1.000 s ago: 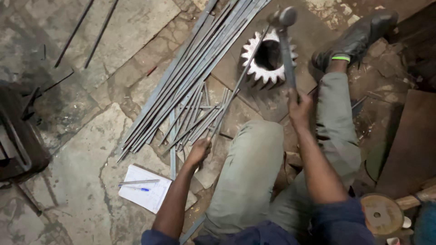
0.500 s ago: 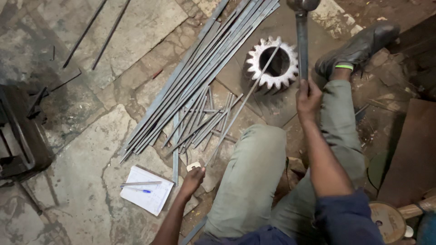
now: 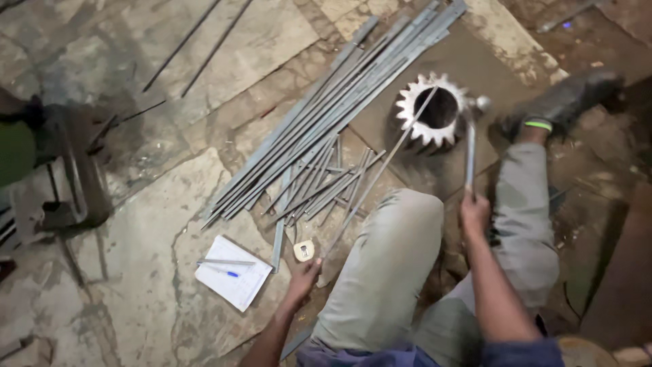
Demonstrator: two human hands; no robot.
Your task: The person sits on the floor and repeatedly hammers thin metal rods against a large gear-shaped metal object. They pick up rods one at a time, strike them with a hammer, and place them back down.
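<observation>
Two bare hands at work over one large toothed steel gear wheel (image 3: pixel 435 112) standing on the stone floor (image 3: pixel 136 272). Right hand (image 3: pixel 473 214), below the gear, fingers wrapped tight round the handle of a steel-headed hammer (image 3: pixel 470 146), head right beside the gear's rim, apparently poised for striking. Left hand (image 3: pixel 302 277), lower left of the gear, fingers seemingly closed on the near end of a thin grey metal rod (image 3: pixel 380 170), far end propped across the gear's hollow centre, probably as an anvil. Left of the gear, a heap of long grey steel strips (image 3: pixel 326 115); farther down-left, a white notepad with pen (image 3: pixel 233 273) and a small tape measure (image 3: pixel 303 250).
</observation>
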